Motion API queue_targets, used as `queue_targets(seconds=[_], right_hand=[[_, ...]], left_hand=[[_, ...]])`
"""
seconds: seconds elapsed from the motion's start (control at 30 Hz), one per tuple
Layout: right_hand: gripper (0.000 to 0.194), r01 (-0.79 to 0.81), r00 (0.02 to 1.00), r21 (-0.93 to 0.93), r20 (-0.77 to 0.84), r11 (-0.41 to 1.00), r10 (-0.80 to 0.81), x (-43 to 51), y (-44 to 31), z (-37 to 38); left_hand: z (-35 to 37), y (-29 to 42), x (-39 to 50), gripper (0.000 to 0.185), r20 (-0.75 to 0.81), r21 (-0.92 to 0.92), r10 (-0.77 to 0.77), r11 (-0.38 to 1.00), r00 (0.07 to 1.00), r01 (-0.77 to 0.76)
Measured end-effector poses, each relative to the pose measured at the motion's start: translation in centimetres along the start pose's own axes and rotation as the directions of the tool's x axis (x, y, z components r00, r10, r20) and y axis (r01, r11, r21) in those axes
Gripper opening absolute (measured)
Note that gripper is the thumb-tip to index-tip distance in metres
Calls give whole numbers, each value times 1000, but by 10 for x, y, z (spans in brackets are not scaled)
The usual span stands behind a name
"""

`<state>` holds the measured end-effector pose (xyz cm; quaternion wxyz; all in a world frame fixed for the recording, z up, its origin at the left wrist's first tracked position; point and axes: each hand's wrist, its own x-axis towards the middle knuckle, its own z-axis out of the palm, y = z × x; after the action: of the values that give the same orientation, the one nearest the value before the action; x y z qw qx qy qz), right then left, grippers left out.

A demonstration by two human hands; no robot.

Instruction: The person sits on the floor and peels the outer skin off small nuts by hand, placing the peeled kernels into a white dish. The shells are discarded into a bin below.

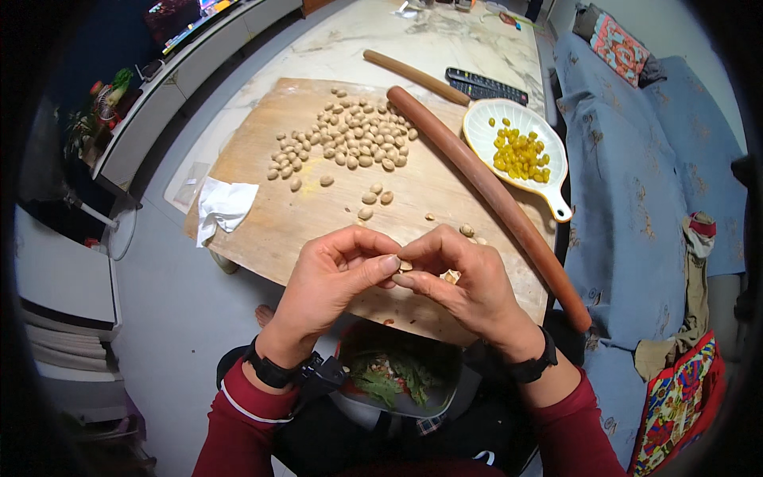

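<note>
Over the near edge of a wooden board (250, 161), my left hand (343, 277) and my right hand (462, 274) meet fingertip to fingertip. Pinched between both thumbs and forefingers is a small pale nut (405, 266), partly hidden by the fingers. An opened piece of shell (450, 276) shows by my right hand's curled fingers. Farther up the board lies a pile of whole nuts in pale shells (363, 134), with several loose ones (369, 197) nearer the hands. Shelled yellow-green kernels (521, 155) lie in a white ribbed dish with a handle (480, 122), at the board's right.
A long reddish wooden rolling pin (477, 173) crosses the board's right side; a shorter one (417, 77) lies beyond. Remote controls (489, 86) rest on the marble table (334, 42). A white tissue (225, 206) covers the board's left corner. Below is a bin holding leafy scraps (387, 375).
</note>
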<state>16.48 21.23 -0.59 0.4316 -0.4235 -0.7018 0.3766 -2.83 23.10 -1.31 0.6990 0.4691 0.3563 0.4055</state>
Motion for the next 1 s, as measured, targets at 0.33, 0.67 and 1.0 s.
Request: queue_targets(seconds=[0.33, 0.67, 1.0], right_hand=[[14, -283, 946, 431, -20, 857, 322, -4, 6, -14], [17, -405, 898, 724, 199, 559, 392, -6, 11, -15], [16, -357, 921, 656, 127, 665, 369, -5, 19, 1]], left_hand=[[20, -5, 16, 20, 18, -3, 22, 1000, 1000, -22], [27, -2, 9, 17, 86, 485, 481, 745, 873, -458], [18, -10, 3, 14, 24, 470, 401, 804, 916, -364]])
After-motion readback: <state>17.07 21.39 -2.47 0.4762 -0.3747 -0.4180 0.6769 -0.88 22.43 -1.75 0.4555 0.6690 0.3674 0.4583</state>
